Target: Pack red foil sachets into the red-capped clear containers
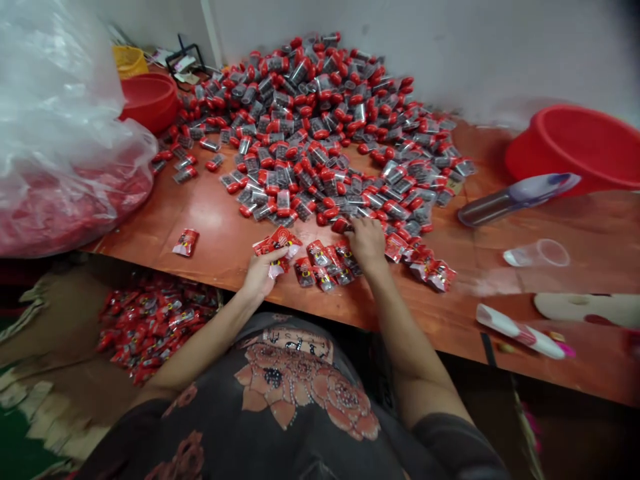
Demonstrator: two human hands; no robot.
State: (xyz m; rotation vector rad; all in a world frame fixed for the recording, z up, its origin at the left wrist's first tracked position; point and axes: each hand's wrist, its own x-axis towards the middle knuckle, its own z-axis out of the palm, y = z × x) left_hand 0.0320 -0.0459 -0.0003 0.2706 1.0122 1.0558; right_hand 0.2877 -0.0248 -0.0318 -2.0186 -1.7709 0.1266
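Note:
My left hand is closed on a few red printed packets, fanned out above the table's near edge. My right hand reaches to the front of a large heap of small clear containers with red caps. Its fingers are closed around one red-capped container, which they partly cover. Between my hands lies a cluster of filled red packets. More red packets lie right of my right wrist, and a single packet rests alone on the left.
A big clear plastic bag of red pieces stands at left, by a red bowl. Below the table edge is a box of red packets. At right are a red basin, a scoop-like clear tube and a plastic cup.

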